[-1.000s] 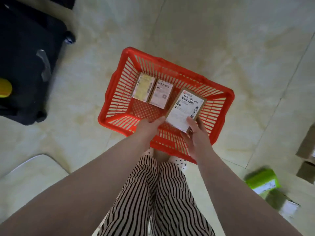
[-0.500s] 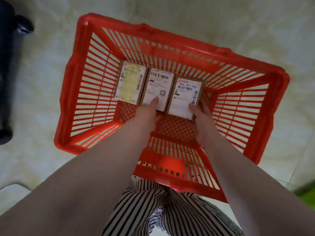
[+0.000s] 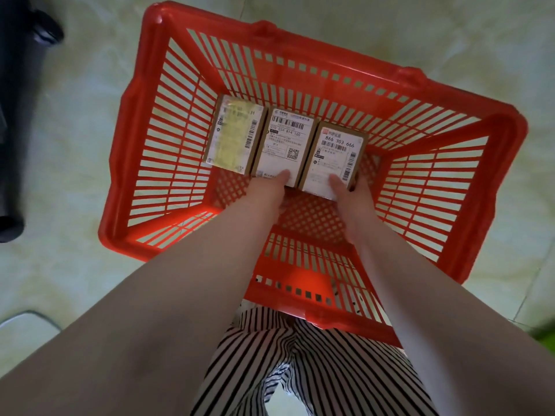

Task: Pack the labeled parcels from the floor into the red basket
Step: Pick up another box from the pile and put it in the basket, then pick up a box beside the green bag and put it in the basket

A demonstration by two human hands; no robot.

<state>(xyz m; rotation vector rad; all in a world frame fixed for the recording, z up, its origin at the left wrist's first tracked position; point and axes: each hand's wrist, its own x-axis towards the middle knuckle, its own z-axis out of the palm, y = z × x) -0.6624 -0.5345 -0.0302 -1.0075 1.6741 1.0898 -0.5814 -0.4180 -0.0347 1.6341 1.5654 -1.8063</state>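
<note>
Head cam shows the third parcel [image 3: 333, 157] on the red basket [image 3: 186, 43] floor, long axis pointing away, flush beside the middle parcel [image 3: 285, 148]; right hand [image 3: 350, 192] grips its near end, left hand [image 3: 271, 190] rests loosely open on the middle one.

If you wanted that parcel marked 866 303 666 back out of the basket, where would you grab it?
Probably by its near end and right side, coming from above. The brown cardboard parcel labelled 866 303 666 lies flat against the middle white-labelled parcel, so its left side is blocked; bare floor of the red plastic basket lies open before it.
</note>
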